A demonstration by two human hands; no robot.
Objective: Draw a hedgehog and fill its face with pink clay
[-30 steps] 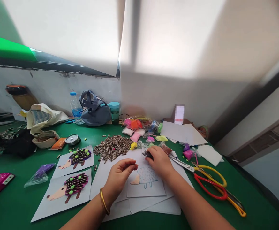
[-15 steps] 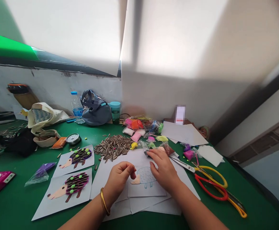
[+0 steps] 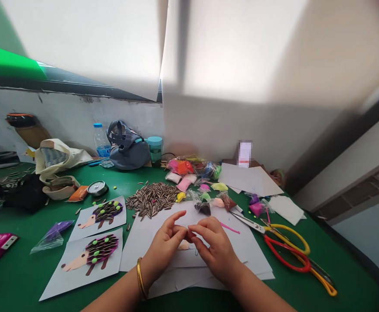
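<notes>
My left hand [image 3: 167, 243] and my right hand [image 3: 216, 248] meet at the fingertips over the paper sheets [image 3: 150, 225]. Both are closed in a pinch, and whatever lies between the fingers is too small and hidden to name. Beneath them a hedgehog drawing is mostly covered; its peach clay face [image 3: 183, 245] shows between the hands. Just beyond my fingers lie a bag of black clay [image 3: 204, 208], a peach clay lump [image 3: 217, 202] and a bag of brown clay [image 3: 229, 203]. A pink stick [image 3: 230, 228] rests on the paper beside my right hand.
Two finished hedgehog pictures [image 3: 92, 260] lie at left, near a bag of purple clay [image 3: 54, 234]. A pile of sunflower seeds [image 3: 153, 197] sits behind the paper. Large scissors [image 3: 287, 247] lie at right. A blue bag [image 3: 129, 149] and water bottle [image 3: 102, 147] stand by the wall.
My right hand has drawn back from the black clay bag and joined my left hand, closing its fingers. The bag and the pink stick are now uncovered; the drawing is more hidden.
</notes>
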